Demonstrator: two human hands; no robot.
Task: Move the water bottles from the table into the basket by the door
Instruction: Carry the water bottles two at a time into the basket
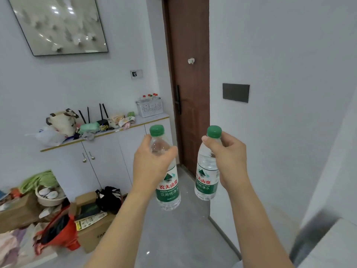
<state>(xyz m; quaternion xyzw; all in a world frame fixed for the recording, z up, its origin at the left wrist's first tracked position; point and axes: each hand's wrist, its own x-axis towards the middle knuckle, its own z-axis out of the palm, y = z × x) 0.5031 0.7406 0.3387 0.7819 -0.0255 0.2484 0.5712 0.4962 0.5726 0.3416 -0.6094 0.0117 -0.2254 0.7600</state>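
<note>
Two green-capped water bottles carried upright toward the door.

The left bottle point(167, 176) is gripped by the left hand point(152, 163), the right bottle point(207, 171) by the right hand point(229, 157); the white basket point(150, 107) is seen on the cabinet surface point(135, 122) beside the door point(190, 78).

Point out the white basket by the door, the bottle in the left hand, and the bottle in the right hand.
white perforated basket point(150, 108): head view, on its front wall.
left-hand water bottle point(168, 187): head view, on its green label.
right-hand water bottle point(206, 183): head view, on its label.
</note>
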